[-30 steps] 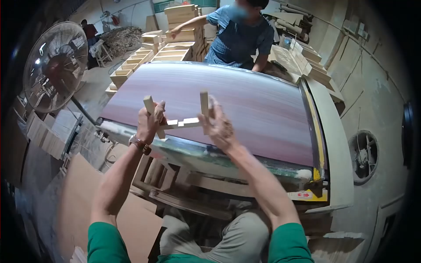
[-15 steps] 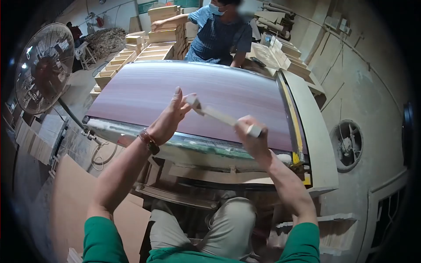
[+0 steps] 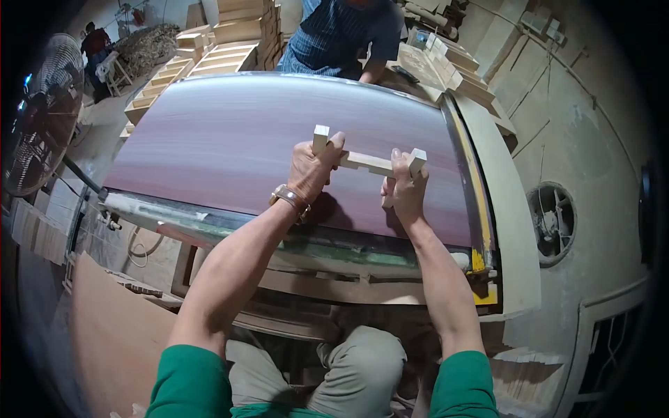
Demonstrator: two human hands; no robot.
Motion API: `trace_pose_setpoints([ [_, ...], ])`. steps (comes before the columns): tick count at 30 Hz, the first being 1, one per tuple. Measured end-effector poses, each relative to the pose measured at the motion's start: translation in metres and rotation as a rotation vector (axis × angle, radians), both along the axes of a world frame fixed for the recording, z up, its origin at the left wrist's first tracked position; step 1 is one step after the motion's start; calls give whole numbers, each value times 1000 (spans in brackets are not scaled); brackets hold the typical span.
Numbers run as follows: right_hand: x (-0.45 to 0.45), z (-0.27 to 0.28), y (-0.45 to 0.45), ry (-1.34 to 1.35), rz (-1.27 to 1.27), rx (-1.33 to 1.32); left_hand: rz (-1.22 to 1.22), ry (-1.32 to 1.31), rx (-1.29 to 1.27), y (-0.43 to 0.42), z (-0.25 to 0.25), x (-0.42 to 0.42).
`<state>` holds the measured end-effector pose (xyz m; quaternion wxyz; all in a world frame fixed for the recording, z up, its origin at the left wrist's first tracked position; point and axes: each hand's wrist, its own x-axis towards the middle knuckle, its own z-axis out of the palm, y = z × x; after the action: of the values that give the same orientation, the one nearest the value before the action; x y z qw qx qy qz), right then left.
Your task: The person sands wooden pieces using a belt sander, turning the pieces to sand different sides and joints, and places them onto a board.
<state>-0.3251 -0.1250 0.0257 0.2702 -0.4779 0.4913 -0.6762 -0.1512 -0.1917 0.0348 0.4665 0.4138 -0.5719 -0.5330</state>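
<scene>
In my head view, the wide belt fills the middle. To its left stands a wire-caged fan; beyond its far edge are stacked wooden boxes and a person in blue. A yellow strip and a pale board run along its right side, and a brown panel lies nearer me than its left end. My fingers hide parts of the wooden piece.

The belt looks smooth, faintly streaked, mauve fading to grey. The piece is pale wood, two square-ended posts joined by a notched crossbar.

My left hand is closed around the left post and my right hand grips the right one, the crossbar between them. The piece is over the belt's nearer half; I cannot tell if they touch.
</scene>
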Motion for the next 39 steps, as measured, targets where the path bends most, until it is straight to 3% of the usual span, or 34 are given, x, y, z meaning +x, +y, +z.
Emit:
trace_pose_setpoints([
  [6, 51, -7, -50, 45, 39, -33, 121, 105, -73, -38, -12, 50],
  [10, 109, -14, -82, 135, 129, -177, 308, 34, -76, -48, -10, 116],
  [11, 127, -17, -88, 59, 170, -110, 359, 17, -75, -47, -10, 133],
  [16, 181, 7, -67, 194, 481, 42, 458, -43, -108, -13, 18, 208],
  [19, 161, 38, -38, 104, 611, 26, 355, 1, 13, 25, 47, 219],
  [21, 138, 72, 6, 353, 260, -41, 121, 133, 342, 46, 79, 204],
  [23, 110, 94, 43, 594, 27, -136, -10, 128, 420, 66, 92, 186],
  [27, 57, 138, 129, 952, -89, -143, -389, 161, 575, 94, 90, 140],
  [29, 33, 141, 164, 959, 155, 120, -561, 241, 697, 106, 73, 112],
  [31, 21, 137, 195, 922, 143, 218, -641, 274, 815, 125, 68, 83],
  [33, 14, 140, 227, 1075, 325, 429, -737, 235, 860, 143, 64, 54],
  [34, 6, 126, 238, 1078, 310, 373, -827, 297, 968, 154, 61, 42],
  [35, -1, 121, 252, 1050, 320, 514, -863, 287, 984, 162, 55, 29],
  [38, -14, 111, 294, 1027, 254, 498, -958, 251, 1011, 189, 37, 2],
  [39, -17, 111, 307, 933, 286, 635, -1030, 318, 1026, 200, 30, -3],
])
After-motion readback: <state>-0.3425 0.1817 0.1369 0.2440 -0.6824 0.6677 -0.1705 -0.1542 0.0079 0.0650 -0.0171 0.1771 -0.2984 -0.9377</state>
